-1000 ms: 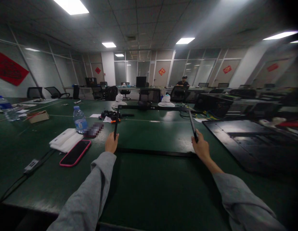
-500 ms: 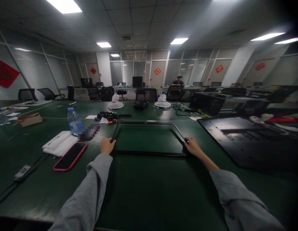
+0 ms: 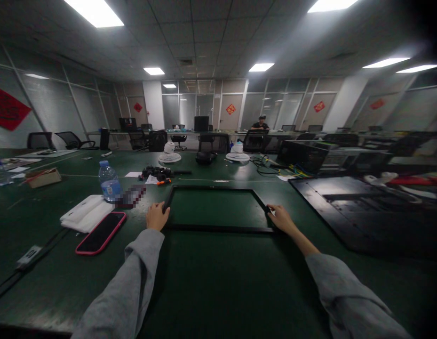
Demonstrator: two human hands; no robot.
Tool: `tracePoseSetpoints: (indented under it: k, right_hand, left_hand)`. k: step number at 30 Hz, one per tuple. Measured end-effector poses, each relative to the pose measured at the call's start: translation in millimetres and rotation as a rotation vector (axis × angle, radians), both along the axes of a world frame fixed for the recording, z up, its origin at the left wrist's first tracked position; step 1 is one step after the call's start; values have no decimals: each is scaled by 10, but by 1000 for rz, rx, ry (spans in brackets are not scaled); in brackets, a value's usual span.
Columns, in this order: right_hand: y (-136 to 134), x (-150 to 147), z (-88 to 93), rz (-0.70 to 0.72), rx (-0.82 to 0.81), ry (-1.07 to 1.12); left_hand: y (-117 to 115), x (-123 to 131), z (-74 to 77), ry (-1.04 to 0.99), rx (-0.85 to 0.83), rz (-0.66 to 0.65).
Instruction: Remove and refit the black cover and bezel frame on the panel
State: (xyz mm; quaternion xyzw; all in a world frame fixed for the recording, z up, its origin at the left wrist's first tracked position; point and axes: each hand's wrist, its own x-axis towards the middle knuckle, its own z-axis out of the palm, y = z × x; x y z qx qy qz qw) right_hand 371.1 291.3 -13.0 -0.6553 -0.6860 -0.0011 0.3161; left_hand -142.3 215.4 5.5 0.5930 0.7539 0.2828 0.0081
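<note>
A thin black rectangular frame (image 3: 218,229) lies at or just above the green table (image 3: 218,282), which shows through its middle. My left hand (image 3: 157,216) is closed on the frame's left side, thumb on the inner edge. On the opposite side, my right hand (image 3: 281,219) grips the right bar with its fingers near the lower right corner. Left of my left hand are a phone with a pink edge (image 3: 101,233), a white folded packet (image 3: 84,213) and a water bottle (image 3: 109,182).
A large black panel (image 3: 345,207) lies to the right. Behind the frame are black gear (image 3: 155,173), two white fans (image 3: 169,157) and cables (image 3: 264,165). A cardboard box (image 3: 43,178) stands at the left. A person (image 3: 260,124) sits far back.
The frame's far edge has come down and nearer, so the frame now lies flatter. Both hands stay on its sides. The view has tilted slightly upward.
</note>
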Motion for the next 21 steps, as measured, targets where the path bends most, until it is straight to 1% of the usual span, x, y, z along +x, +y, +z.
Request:
tracePoseSetpoints:
  k: [1, 2, 6, 8, 9, 12, 17, 19, 21]
  right_hand:
    - [8, 7, -9, -6, 2, -3]
    - [16, 18, -19, -12, 3, -5]
    - [42, 85, -57, -23, 3, 1]
    - [47, 120, -69, -21, 11, 13]
    - [47, 134, -72, -19, 15, 21]
    - [29, 147, -68, -13, 9, 57]
    - [-37, 120, -12, 26, -34, 126]
    - [-66, 142, 33, 10, -37, 150]
    - [-100, 213, 89, -29, 11, 147]
  left_hand:
    - [-16, 28, 11, 11, -14, -1]
    - [-37, 60, 24, 17, -33, -33]
    - [-144, 192, 69, 18, -164, -332]
    - [-190, 235, 77, 44, -219, -440]
    - [-205, 248, 81, 57, -235, -466]
    - [-224, 257, 105, 62, -250, -470]
    - [-195, 226, 149, 39, -222, -419]
    - [-175, 210, 140, 31, -199, -393]
    - [-156, 197, 116, 24, -180, -375]
